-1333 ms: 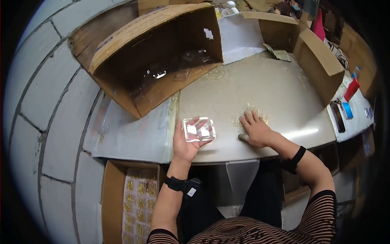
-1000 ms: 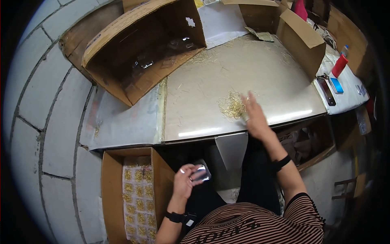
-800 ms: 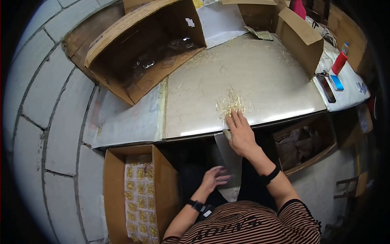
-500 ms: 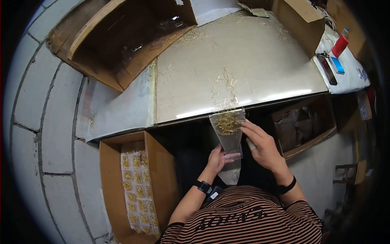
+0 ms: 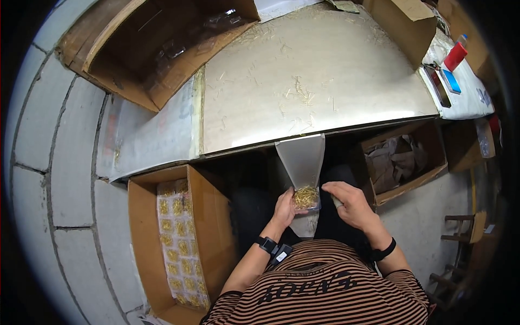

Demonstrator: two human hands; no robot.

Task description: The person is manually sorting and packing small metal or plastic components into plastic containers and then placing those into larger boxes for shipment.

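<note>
My left hand [image 5: 284, 209] grips a small clear plastic box [image 5: 317, 208] at the lower end of a grey chute [image 5: 301, 158]. Thin gold-coloured metal pieces [image 5: 306, 196], like pins or clips, are heaped in the box. The chute slopes down from the table's front edge and narrows toward me. To the right of the box, apart from it, is my right hand [image 5: 353, 205], its fingers loosely stretched and bent. Something pale shows by its thumb; I cannot make out what. More loose gold pieces [image 5: 303, 96] lie scattered on the table [image 5: 260, 122].
A cardboard box [image 5: 212, 238] at my left holds rows of filled clear boxes [image 5: 181, 244]. A large carton [image 5: 127, 92] with clear plastic boxes stands at the back left. Another carton [image 5: 406, 194] is under the table's right side. A phone [image 5: 450, 81] and a red cup-like thing [image 5: 455, 57] lie at the right.
The gold pieces have slid down the chute into the clear box. My right hand has moved down and away from the chute's side. Fewer pieces lie near the table's front edge.
</note>
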